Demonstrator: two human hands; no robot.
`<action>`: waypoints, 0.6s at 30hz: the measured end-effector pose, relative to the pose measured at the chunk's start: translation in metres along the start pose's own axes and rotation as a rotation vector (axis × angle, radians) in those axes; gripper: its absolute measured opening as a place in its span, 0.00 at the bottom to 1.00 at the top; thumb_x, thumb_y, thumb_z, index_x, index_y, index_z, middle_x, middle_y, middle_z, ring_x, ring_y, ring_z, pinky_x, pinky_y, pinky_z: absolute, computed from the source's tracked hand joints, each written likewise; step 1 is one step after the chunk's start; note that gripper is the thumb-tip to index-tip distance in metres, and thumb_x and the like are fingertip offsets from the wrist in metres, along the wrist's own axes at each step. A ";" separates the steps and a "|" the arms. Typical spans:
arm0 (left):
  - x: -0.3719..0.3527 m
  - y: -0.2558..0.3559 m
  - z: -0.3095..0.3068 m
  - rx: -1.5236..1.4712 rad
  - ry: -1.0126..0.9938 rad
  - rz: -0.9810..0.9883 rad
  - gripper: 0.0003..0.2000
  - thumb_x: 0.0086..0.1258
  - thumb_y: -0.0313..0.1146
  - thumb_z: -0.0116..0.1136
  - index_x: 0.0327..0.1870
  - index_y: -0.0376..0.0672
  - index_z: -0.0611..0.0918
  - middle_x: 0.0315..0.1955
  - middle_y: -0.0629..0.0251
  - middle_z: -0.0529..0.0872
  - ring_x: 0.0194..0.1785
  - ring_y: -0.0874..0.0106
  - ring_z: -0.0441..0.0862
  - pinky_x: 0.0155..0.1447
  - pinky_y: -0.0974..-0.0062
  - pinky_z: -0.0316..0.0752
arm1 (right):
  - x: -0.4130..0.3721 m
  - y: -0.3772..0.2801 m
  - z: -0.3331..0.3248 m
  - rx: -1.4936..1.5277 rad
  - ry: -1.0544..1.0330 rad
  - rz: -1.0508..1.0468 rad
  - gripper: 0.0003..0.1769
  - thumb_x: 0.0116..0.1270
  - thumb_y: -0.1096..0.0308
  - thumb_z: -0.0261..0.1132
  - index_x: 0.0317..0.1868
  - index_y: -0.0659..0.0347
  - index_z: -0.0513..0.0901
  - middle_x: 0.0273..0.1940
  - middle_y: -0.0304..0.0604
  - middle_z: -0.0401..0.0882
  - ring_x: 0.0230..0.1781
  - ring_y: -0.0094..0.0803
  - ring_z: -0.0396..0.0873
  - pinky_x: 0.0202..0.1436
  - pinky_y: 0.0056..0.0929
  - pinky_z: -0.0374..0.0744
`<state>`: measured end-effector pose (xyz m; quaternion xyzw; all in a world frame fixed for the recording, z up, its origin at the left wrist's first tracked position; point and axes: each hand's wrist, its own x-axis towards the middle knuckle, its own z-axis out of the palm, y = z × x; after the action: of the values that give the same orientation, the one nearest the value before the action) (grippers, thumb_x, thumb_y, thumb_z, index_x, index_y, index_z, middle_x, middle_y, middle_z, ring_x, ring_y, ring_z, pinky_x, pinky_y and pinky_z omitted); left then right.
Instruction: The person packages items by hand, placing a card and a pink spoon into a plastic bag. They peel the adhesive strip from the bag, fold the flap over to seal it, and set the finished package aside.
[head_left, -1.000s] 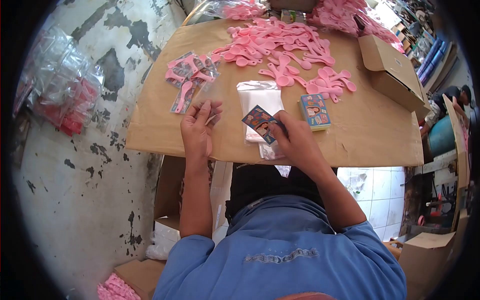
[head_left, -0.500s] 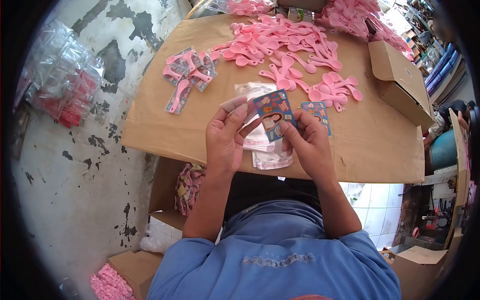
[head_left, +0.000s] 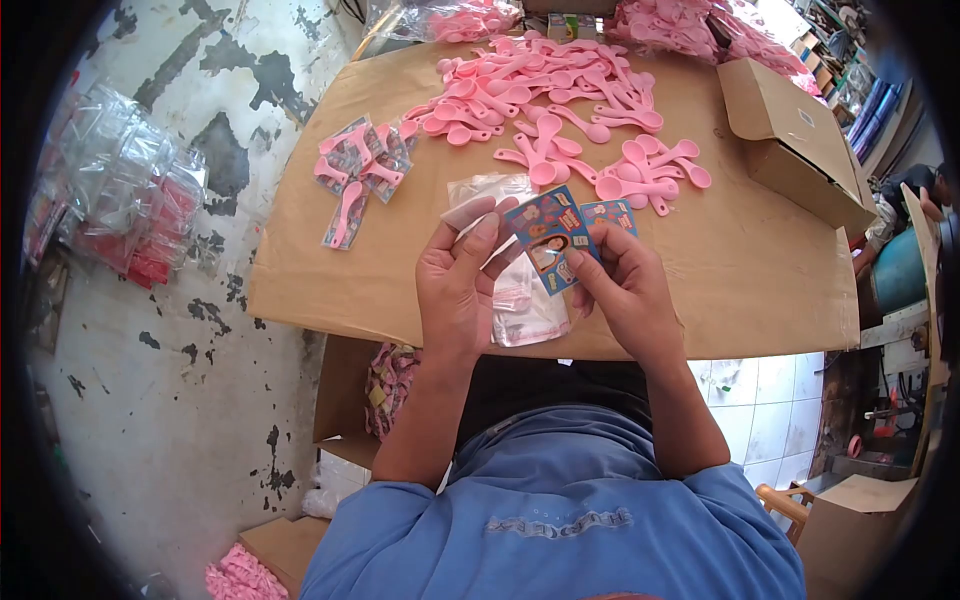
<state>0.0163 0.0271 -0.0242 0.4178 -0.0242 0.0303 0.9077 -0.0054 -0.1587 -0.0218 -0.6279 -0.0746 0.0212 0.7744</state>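
Note:
My right hand (head_left: 622,285) pinches a blue printed card (head_left: 552,243) between thumb and fingers. In my left hand (head_left: 462,275) is a clear plastic bag (head_left: 468,213), gripped between thumb and fingers. The card's left edge meets the bag; whether it is inside cannot be told. Below my hands lies a stack of clear plastic bags (head_left: 530,322) at the table's near edge. Another blue card (head_left: 612,213) shows behind my right hand, partly hidden. Beyond are pink plastic spoons (head_left: 540,150) in a loose heap.
Several bagged spoons with cards (head_left: 345,212) lie left on the brown-covered table (head_left: 760,310). A cardboard box (head_left: 800,150) stands at the right edge. Large bags of pink spoons (head_left: 665,30) sit at the back. Clear packaging (head_left: 130,180) hangs by the left wall.
The camera view has shifted slightly, so the table appears moved. Both hands keep their grips on the bag and card, with the card tilted a little differently.

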 end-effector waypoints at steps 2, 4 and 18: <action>0.000 -0.004 0.001 -0.008 -0.014 -0.014 0.16 0.78 0.27 0.63 0.62 0.32 0.79 0.51 0.52 0.90 0.56 0.67 0.89 0.60 0.66 0.87 | 0.001 -0.001 -0.002 -0.035 0.001 0.004 0.09 0.80 0.68 0.66 0.50 0.66 0.82 0.32 0.32 0.81 0.27 0.14 0.78 0.29 0.17 0.76; 0.002 -0.008 -0.001 -0.001 -0.042 -0.016 0.16 0.78 0.27 0.64 0.63 0.31 0.79 0.49 0.53 0.91 0.53 0.69 0.90 0.59 0.67 0.87 | 0.002 -0.002 -0.005 -0.111 -0.040 0.011 0.09 0.80 0.68 0.66 0.51 0.67 0.82 0.32 0.33 0.82 0.27 0.14 0.78 0.29 0.17 0.76; -0.005 -0.022 0.011 -0.006 -0.075 0.005 0.17 0.78 0.24 0.64 0.64 0.31 0.80 0.50 0.56 0.91 0.51 0.74 0.89 0.58 0.75 0.84 | 0.011 0.011 0.003 0.187 0.075 -0.021 0.10 0.76 0.70 0.70 0.50 0.65 0.80 0.38 0.38 0.85 0.31 0.18 0.82 0.31 0.17 0.79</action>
<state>0.0133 0.0044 -0.0342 0.4158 -0.0592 0.0166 0.9074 0.0052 -0.1524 -0.0306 -0.5523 -0.0499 -0.0037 0.8321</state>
